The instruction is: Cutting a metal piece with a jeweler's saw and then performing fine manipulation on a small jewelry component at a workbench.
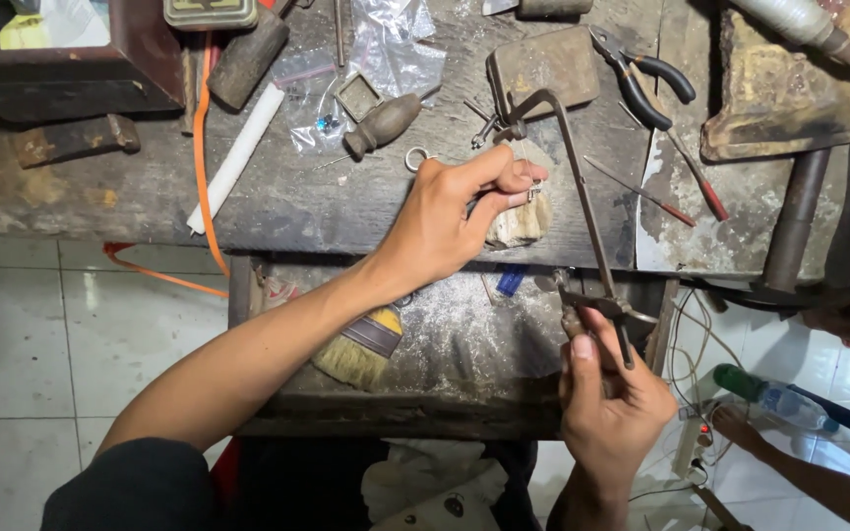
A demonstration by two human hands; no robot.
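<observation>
The left hand [445,221] pinches a small metal piece [533,192] at the workbench [297,197] front edge; the right hand [607,393] grips the saw frame [582,197] handle tightly.

I see both forearms bare down to the wrists, with no gloves, rings or watch on my left hand [445,221] or my right hand [610,403]. A dark, near-black sleeve [125,487] covers my left upper arm, ending around the elbow.
</observation>
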